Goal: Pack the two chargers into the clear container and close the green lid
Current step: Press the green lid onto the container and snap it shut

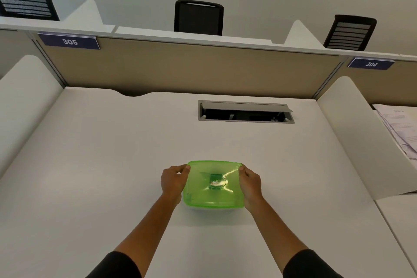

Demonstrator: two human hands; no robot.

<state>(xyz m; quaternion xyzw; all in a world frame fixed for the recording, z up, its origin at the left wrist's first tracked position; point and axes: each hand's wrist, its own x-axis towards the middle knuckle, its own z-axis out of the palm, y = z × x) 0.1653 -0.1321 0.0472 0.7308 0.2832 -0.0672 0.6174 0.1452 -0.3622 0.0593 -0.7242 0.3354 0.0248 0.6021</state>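
Green lid (213, 184) sits flat on top of the clear container (194, 208), covering it fully; only a thin pale edge of the container shows beneath the lid's near rim. The box stands on the white desk (101, 165), near the front edge and a little right of centre. Through the tinted lid a dark blurred shape shows near the middle, under a round embossed mark, but what lies inside cannot be made out. Left hand (173, 181) clasps the box's left side, fingers curled over the far left corner of the lid. Right hand (250, 184) clasps the right side the same way, fingertips on the far right corner. Farther back, a cable hatch (246, 111) in the desk stands open. Papers (399, 128) lie on the neighbouring desk to the right.
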